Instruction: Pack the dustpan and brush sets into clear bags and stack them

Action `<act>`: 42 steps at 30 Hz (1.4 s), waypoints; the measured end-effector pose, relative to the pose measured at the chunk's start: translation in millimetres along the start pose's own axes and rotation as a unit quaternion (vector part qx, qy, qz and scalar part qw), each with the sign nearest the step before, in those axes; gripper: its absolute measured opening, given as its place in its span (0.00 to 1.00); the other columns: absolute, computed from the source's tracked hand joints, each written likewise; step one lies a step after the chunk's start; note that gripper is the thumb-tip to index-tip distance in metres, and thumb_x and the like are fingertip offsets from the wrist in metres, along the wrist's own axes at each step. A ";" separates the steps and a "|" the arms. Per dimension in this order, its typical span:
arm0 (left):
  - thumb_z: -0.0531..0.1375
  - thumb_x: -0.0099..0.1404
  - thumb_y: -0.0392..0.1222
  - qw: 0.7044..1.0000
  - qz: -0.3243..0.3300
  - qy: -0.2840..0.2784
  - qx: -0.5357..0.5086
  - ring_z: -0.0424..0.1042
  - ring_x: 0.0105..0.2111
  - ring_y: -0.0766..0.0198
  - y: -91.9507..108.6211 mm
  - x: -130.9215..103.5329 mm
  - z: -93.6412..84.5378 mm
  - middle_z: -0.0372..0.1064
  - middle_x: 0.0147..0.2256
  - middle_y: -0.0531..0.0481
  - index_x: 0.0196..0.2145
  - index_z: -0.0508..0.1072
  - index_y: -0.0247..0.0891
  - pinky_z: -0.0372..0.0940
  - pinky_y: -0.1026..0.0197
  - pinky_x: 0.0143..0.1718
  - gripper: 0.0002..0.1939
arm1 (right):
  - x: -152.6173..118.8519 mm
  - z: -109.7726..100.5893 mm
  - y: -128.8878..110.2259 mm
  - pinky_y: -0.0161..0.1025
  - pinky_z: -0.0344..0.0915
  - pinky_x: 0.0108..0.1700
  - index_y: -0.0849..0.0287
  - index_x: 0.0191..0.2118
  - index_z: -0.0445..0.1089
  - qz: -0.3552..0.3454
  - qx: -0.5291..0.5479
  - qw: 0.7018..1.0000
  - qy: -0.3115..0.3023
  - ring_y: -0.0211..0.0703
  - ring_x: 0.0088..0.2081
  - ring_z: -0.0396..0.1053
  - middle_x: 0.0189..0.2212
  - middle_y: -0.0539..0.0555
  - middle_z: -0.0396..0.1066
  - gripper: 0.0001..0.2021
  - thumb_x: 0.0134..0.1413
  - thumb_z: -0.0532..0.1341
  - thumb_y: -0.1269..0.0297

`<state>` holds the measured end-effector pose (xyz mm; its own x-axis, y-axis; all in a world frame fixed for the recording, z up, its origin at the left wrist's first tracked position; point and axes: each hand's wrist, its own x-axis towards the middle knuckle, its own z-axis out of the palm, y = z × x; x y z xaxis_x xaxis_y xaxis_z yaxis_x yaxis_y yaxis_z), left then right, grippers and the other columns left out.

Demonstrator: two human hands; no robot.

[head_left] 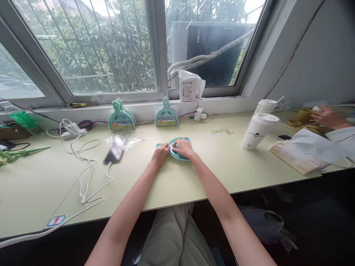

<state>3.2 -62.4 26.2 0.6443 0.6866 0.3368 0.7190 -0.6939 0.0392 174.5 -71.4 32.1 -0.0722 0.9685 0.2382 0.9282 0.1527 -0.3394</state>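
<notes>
A small teal dustpan (179, 157) lies flat on the table in front of me, its handle pointing left. My left hand (162, 153) grips it near the base of the handle, fingers bent around it. Over the pan is my right hand (183, 147), with its thumb and fingers curled together on the inner part. A brush seems to be nested in the pan, but my fingers cover much of it. Against the window wall lean more bagged dustpan sets, a stack (121, 117) on the left and another set (166, 116) straight ahead.
Left of my hands are a phone (113, 153) on a white cable, clear plastic wrap (130, 142) and a power strip (73, 133). Printed cards (222, 131) lie right of centre. White cups (257, 131) and a tissue pack (299, 151) stand near another person's hand (327, 117).
</notes>
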 end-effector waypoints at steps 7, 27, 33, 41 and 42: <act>0.56 0.63 0.48 0.824 -0.228 0.168 -0.491 0.64 0.55 0.50 -0.1 6.0 2.4 0.62 0.54 0.38 0.57 0.61 0.40 0.60 0.47 0.55 0.25 | -2.7 -1.4 -11.5 0.38 0.64 0.44 0.53 0.35 0.72 0.129 0.151 0.969 0.148 0.44 0.45 0.70 0.40 0.50 0.75 0.09 0.49 0.64 0.55; 0.57 0.61 0.49 0.549 -0.366 0.163 -0.734 0.75 0.34 0.56 -58.3 9.6 1.0 0.74 0.32 0.47 0.39 0.71 0.40 0.72 0.56 0.34 0.13 | -8.7 -52.0 182.9 0.63 0.43 0.63 0.55 0.44 0.73 0.172 0.073 0.982 0.016 0.54 0.59 0.60 0.57 0.56 0.66 0.19 0.60 0.50 0.54; 0.60 0.58 0.51 0.572 -0.362 0.148 -0.721 0.75 0.35 0.58 -59.3 9.4 9.0 0.74 0.35 0.47 0.40 0.72 0.39 0.71 0.58 0.35 0.16 | -32.3 -55.3 142.4 0.49 0.53 0.62 0.49 0.46 0.74 -0.002 0.129 0.991 -0.043 0.52 0.58 0.63 0.54 0.52 0.69 0.18 0.49 0.63 0.52; 0.61 0.56 0.50 0.577 -0.364 0.148 -0.716 0.74 0.32 0.60 -60.1 9.2 10.1 0.73 0.34 0.48 0.38 0.71 0.39 0.70 0.60 0.32 0.15 | -29.3 -35.7 119.4 0.69 0.31 0.63 0.46 0.45 0.74 0.007 0.033 0.998 -0.053 0.51 0.66 0.50 0.60 0.48 0.63 0.17 0.60 0.50 0.67; 0.61 0.56 0.49 0.572 -0.365 0.150 -0.719 0.73 0.31 0.60 -60.2 8.9 9.7 0.72 0.33 0.49 0.38 0.71 0.39 0.70 0.59 0.32 0.15 | -28.9 -34.1 118.4 0.67 0.33 0.64 0.47 0.38 0.76 -0.004 0.040 0.999 -0.031 0.49 0.65 0.53 0.58 0.47 0.66 0.17 0.59 0.50 0.69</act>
<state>-31.8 -12.4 17.7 0.0802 0.9889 -0.1249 -0.3291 0.1445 0.9332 299.0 -88.0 16.0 -0.1050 0.9769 0.1859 0.8955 0.1742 -0.4095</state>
